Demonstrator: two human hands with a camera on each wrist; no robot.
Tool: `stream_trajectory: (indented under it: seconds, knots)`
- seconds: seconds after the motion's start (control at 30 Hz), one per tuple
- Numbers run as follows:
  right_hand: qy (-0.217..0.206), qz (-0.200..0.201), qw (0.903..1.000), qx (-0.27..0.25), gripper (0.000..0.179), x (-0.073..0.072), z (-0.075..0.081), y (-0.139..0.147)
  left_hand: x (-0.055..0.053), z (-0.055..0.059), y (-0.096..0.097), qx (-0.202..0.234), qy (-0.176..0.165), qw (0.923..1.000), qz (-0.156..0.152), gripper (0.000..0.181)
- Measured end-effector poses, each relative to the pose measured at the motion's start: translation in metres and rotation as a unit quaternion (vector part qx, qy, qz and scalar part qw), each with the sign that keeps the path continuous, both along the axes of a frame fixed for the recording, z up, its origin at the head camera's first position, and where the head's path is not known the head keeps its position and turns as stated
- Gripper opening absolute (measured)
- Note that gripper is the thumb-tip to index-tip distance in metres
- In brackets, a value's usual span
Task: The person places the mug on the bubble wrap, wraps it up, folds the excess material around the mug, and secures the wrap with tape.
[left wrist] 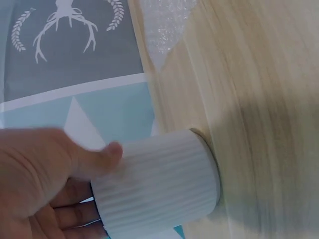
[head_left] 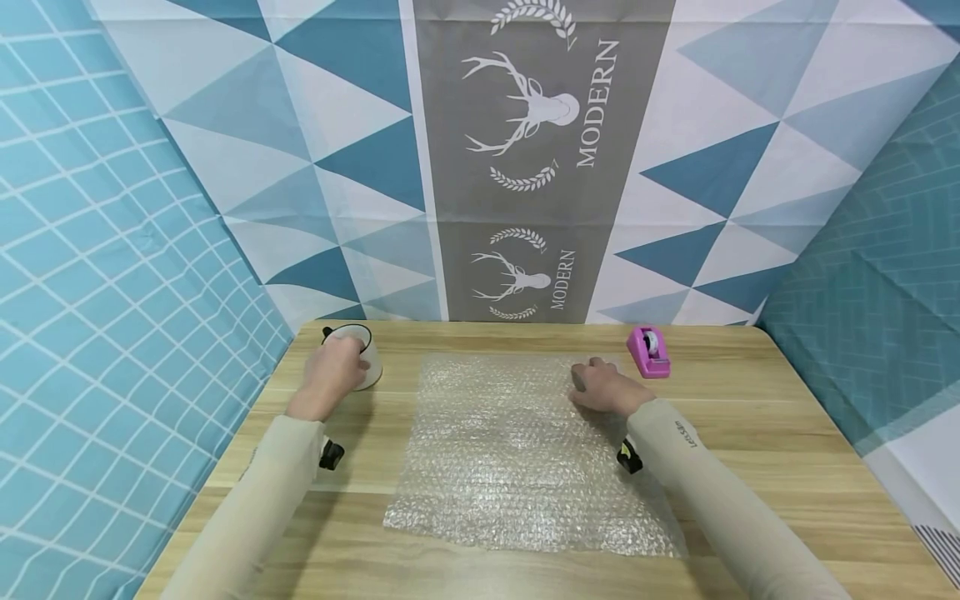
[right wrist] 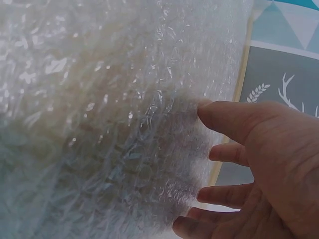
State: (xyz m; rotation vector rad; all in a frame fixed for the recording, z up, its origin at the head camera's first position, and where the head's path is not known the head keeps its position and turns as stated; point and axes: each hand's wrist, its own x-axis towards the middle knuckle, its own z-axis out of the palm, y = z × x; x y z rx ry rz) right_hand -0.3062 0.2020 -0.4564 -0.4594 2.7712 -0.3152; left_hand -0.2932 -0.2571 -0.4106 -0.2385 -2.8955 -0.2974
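At the back left of the table, a white ribbed mug with a dark rim stands upright, its base right at the wood. My left hand reaches over it and pinches its wall at the rim, the thumb on the ribbed outside and the other fingers at the mouth, partly hidden. A sheet of clear bubble wrap lies spread flat over the middle. Over the back right part of that sheet is my right hand. In the right wrist view its fingers are spread and loosely bent, fingertips right at the bubble wrap, gripping nothing.
A pink tape dispenser with a roll of tape sits near the back edge, just beyond my right hand. Patterned cloth hangs behind the wooden table, and blue cloth borders its left side.
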Motion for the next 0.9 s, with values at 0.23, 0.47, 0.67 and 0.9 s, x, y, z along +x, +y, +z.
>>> stream_trajectory:
  seconds: [0.23,0.47,0.67,0.9]
  knots:
    - [0.001,0.000,1.0000,-0.006,0.062,0.001,-0.001,-0.002,0.002,-0.007,0.000,-0.006,0.033,0.9994,-0.004,0.005]
    - [0.002,0.002,1.0000,0.003,0.062,0.002,-0.004,-0.001,0.000,-0.013,0.005,-0.004,0.046,0.9989,0.003,0.008]
    - [0.002,0.001,1.0000,0.000,0.061,0.004,-0.005,-0.002,0.004,-0.017,0.014,-0.006,0.079,0.9965,-0.025,0.012]
    - [0.003,-0.003,1.0000,-0.003,0.060,0.004,-0.005,0.001,0.011,-0.021,0.035,-0.023,0.105,0.9919,-0.068,0.019]
